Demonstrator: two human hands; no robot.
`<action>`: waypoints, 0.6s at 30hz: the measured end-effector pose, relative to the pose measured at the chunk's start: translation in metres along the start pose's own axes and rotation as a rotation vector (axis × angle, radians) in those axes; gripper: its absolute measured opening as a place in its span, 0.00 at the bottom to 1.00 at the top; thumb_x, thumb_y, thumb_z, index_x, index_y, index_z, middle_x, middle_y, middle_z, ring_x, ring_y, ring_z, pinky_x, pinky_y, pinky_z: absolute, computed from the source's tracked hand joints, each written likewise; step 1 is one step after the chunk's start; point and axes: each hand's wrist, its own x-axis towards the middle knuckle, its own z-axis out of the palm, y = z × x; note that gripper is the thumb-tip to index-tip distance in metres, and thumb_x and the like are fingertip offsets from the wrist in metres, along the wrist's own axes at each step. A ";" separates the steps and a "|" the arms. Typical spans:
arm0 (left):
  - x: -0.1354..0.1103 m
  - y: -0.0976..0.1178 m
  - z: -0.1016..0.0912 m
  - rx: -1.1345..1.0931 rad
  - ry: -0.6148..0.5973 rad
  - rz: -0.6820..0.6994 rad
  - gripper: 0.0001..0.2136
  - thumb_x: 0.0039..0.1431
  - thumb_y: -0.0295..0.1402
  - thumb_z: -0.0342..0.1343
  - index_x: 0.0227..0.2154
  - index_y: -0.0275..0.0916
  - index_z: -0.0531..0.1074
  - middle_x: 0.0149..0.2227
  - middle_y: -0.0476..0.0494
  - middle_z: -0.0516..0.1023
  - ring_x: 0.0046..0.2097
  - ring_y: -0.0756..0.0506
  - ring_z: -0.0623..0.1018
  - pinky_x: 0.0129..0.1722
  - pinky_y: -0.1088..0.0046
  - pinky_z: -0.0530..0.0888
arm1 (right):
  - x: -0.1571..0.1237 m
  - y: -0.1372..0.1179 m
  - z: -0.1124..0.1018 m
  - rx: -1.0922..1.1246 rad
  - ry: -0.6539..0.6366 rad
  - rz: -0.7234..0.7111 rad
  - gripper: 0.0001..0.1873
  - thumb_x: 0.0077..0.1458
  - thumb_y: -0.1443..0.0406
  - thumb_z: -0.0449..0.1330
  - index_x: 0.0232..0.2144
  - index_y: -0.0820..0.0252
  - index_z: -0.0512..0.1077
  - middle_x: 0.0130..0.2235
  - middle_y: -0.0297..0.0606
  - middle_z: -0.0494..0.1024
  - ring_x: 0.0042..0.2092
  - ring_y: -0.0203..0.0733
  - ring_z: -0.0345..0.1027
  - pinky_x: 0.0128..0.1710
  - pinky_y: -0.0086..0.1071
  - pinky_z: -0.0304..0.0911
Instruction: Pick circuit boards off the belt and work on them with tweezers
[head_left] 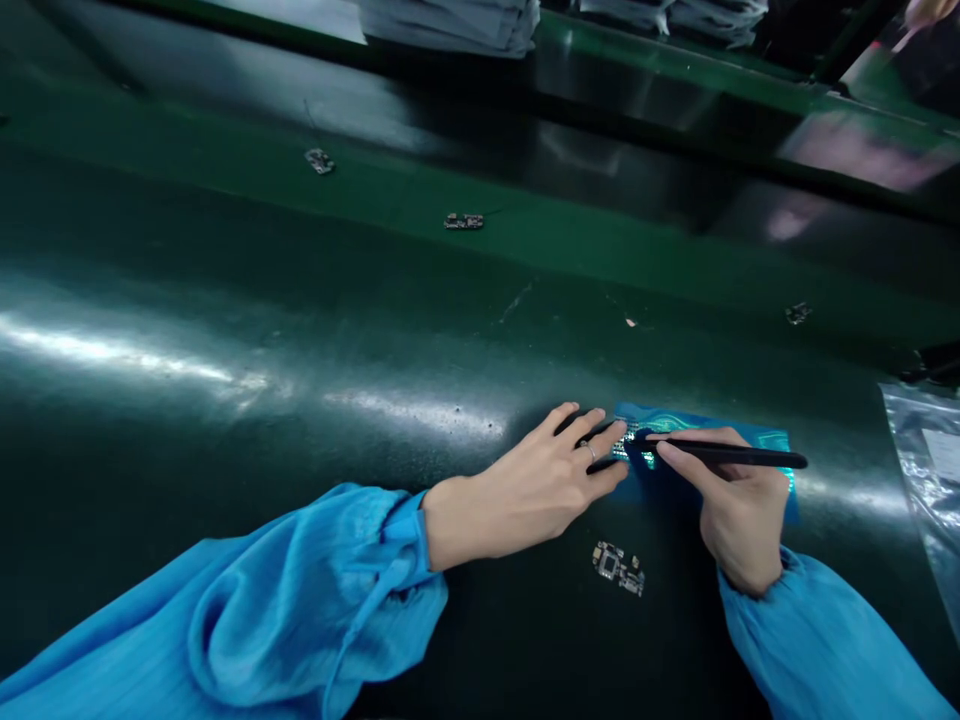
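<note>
My left hand (541,478) lies flat on the dark green surface, fingers stretched out, fingertips resting on the left end of a blue-green flexible strip (705,422). A ring shows on one finger. My right hand (739,515) pinches black tweezers (739,456), their tip pointing left at the strip's patterned end beside my left fingertips. A small circuit board (619,567) lies on the surface just below, between my two hands. Both arms wear bright blue sleeves.
Small circuit boards lie scattered on the green belt: one (463,221) centre back, one (319,160) farther left, one (798,313) at the right. A clear plastic bag (926,470) sits at the right edge. Folded grey stacks (450,25) rest beyond the belt.
</note>
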 end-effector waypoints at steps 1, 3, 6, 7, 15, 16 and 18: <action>0.000 0.000 0.000 -0.002 -0.002 0.003 0.16 0.59 0.28 0.52 0.50 0.36 0.66 0.58 0.32 0.62 0.58 0.33 0.63 0.53 0.52 0.63 | 0.000 -0.001 0.000 -0.002 -0.004 0.003 0.05 0.46 0.68 0.68 0.29 0.53 0.78 0.31 0.31 0.79 0.35 0.42 0.73 0.36 0.34 0.66; 0.000 0.001 0.001 -0.006 0.002 0.009 0.16 0.59 0.28 0.53 0.50 0.35 0.66 0.58 0.32 0.62 0.58 0.32 0.63 0.53 0.51 0.64 | 0.000 -0.002 0.000 -0.001 -0.014 0.014 0.05 0.47 0.68 0.68 0.29 0.53 0.78 0.31 0.31 0.79 0.35 0.42 0.73 0.36 0.34 0.66; 0.000 0.002 0.001 -0.010 0.009 0.006 0.16 0.58 0.28 0.53 0.50 0.35 0.66 0.57 0.31 0.62 0.58 0.32 0.63 0.53 0.51 0.64 | 0.001 -0.002 0.000 0.014 -0.020 0.035 0.05 0.47 0.68 0.68 0.29 0.52 0.78 0.31 0.31 0.80 0.35 0.42 0.73 0.37 0.35 0.66; 0.000 0.002 0.001 -0.010 0.010 0.006 0.16 0.58 0.28 0.53 0.50 0.35 0.66 0.58 0.32 0.62 0.58 0.32 0.63 0.53 0.51 0.63 | 0.001 -0.001 0.000 0.020 -0.018 0.041 0.05 0.47 0.67 0.68 0.29 0.52 0.78 0.31 0.31 0.80 0.35 0.43 0.73 0.37 0.35 0.66; 0.001 -0.001 0.002 0.001 0.005 0.002 0.15 0.59 0.28 0.53 0.49 0.36 0.67 0.57 0.33 0.63 0.57 0.32 0.64 0.53 0.51 0.64 | 0.005 0.002 0.000 0.121 0.015 0.129 0.04 0.44 0.67 0.69 0.25 0.55 0.78 0.29 0.32 0.77 0.33 0.41 0.70 0.34 0.33 0.62; 0.001 -0.002 0.001 0.003 0.010 0.001 0.15 0.58 0.27 0.53 0.49 0.36 0.67 0.57 0.33 0.64 0.57 0.33 0.65 0.52 0.51 0.64 | 0.006 0.001 0.001 0.138 0.028 0.135 0.03 0.43 0.67 0.69 0.24 0.55 0.78 0.28 0.32 0.76 0.33 0.41 0.70 0.34 0.33 0.62; -0.003 0.000 -0.002 0.004 0.036 0.002 0.15 0.58 0.26 0.52 0.49 0.35 0.67 0.55 0.33 0.65 0.55 0.33 0.66 0.52 0.51 0.65 | 0.005 -0.002 0.001 0.169 0.055 0.144 0.03 0.43 0.68 0.68 0.22 0.55 0.77 0.27 0.32 0.76 0.32 0.40 0.70 0.34 0.32 0.62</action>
